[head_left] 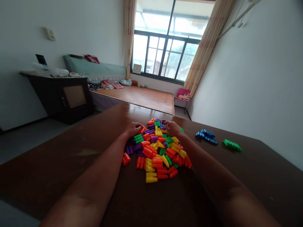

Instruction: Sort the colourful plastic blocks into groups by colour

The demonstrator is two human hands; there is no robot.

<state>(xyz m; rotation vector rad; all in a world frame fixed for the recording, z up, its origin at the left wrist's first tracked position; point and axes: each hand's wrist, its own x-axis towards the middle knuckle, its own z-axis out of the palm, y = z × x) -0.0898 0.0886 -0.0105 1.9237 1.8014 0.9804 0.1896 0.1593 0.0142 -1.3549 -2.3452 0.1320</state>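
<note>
A loose pile of plastic pieces in orange, yellow, green and purple [149,152] lies on the dark brown table [99,132]. At the pile's far left edge is my left hand [134,128], its fingers curled in beside an orange piece; what they hold, if anything, is too small to tell. My right hand [172,128] reaches over the far right side of the pile, fingers bent down among purple and yellow pieces, the fingertips partly hidden. Right of the pile lie joined blue pieces [206,136] and a joined green row [232,145].
Beyond the table stands a bed with a brown mat [146,96], clothes and soft toys on it. A dark cabinet [59,94] is at the left. A pink chair [182,94] stands under the curtained window, near the right wall.
</note>
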